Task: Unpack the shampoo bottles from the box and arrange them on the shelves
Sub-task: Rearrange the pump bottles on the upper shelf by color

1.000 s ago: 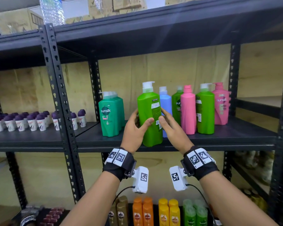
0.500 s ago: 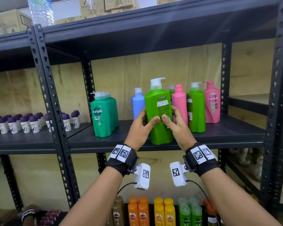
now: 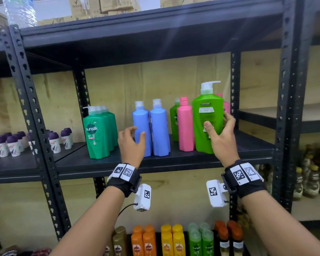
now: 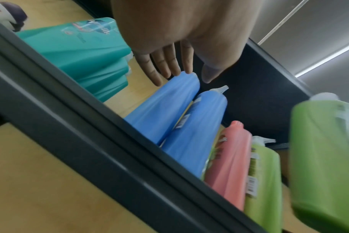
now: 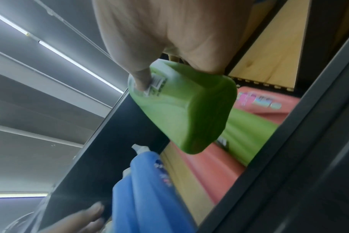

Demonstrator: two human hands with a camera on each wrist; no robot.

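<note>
One hand now carries the green bottle: your right hand grasps it alone, lifted right above the shelf beside the pink bottle, while your left hand has released, open near the blue bottles.

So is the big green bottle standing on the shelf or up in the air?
In the air: the right hand holds the green pump bottle, its base bare in the right wrist view.
</note>
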